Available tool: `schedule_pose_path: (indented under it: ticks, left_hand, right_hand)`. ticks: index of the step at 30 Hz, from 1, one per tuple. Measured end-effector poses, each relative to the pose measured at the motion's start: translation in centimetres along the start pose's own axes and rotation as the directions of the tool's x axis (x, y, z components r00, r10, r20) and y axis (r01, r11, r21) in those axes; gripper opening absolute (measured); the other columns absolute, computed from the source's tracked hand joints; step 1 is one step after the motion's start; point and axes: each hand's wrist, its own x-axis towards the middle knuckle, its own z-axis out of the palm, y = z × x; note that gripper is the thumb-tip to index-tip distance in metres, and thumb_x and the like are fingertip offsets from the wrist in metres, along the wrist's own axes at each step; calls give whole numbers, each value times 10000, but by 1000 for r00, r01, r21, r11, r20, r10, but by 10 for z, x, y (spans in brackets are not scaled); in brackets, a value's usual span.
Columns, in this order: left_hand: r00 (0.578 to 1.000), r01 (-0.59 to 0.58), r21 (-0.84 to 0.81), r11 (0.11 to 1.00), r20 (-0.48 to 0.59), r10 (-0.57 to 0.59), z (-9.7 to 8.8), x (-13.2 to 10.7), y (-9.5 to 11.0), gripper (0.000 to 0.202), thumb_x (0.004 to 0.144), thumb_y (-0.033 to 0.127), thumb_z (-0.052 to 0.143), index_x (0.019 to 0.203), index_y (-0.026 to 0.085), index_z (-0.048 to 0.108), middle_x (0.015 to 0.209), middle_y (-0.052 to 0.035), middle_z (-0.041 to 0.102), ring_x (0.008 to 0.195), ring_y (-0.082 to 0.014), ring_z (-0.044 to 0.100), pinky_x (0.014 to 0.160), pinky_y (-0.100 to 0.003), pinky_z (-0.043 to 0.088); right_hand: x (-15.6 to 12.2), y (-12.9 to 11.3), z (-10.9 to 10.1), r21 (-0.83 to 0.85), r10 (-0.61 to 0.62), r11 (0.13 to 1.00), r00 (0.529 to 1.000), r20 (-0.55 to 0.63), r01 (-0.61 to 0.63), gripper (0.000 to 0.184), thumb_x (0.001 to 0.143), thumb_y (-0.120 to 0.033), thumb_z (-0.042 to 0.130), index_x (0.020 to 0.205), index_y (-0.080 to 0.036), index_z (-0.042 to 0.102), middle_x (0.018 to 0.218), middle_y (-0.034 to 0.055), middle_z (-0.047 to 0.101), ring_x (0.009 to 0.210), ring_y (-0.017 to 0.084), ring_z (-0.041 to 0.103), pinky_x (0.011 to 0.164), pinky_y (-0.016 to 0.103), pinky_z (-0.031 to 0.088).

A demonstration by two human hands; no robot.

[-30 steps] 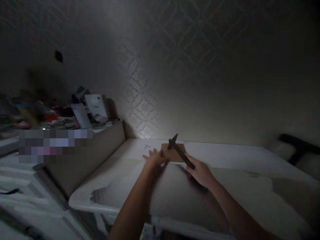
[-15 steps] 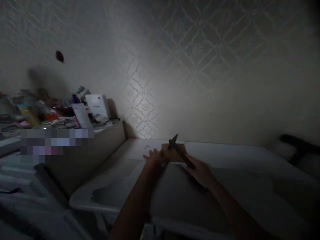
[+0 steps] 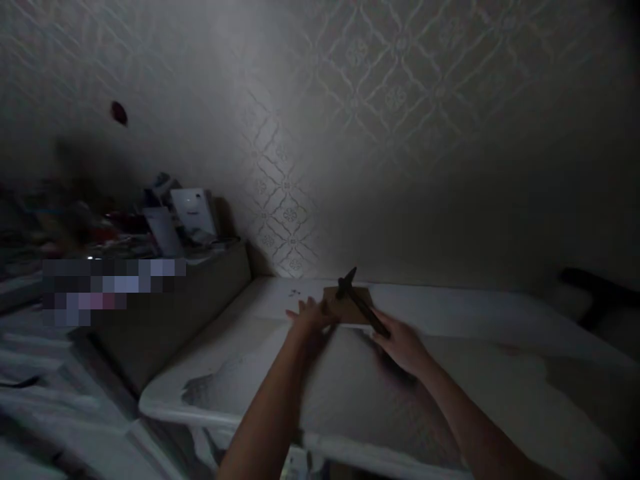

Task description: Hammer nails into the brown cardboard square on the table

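My right hand (image 3: 400, 343) is closed round the handle of a hammer (image 3: 367, 312). The hammer's dark head is over a flat brown wooden board (image 3: 356, 313) lying on the white tabletop. At the board's left side rests my left hand (image 3: 310, 319), its thumb and forefinger brought together over the wood and the other fingers fanned out to the left. Whatever lies between that thumb and forefinger is too dark and small to make out. A few tiny dark pieces (image 3: 295, 293), possibly nails, lie on the table just beyond the left hand.
On the left stands a cabinet (image 3: 200, 300) crowded with bottles and a white box (image 3: 193, 210). A patterned wall (image 3: 350, 167) closes off the back of the white table (image 3: 450, 307). Something dark (image 3: 595, 287) juts in at the right.
Light has shifted: the wall at the right and the cabinet's clutter are darker, the arms and tabletop brighter. The hands and hammer stay almost in place.
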Motion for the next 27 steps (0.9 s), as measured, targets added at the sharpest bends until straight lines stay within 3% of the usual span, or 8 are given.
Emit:
schedule_pose_path:
  ticks: [27]
  left_hand:
    - [1000,-15,-11,1000,11,15,0,1,-2,796,803,702,470,1482,305,347,1592,-148,224,1447,-452,108,1032,-772,104]
  right_hand:
    - [1,2,1,17,-5,1000,1000,0,5,621,808,-162,556,1419,-255,488,1339,55,615,1222,259,578,1019,407,450]
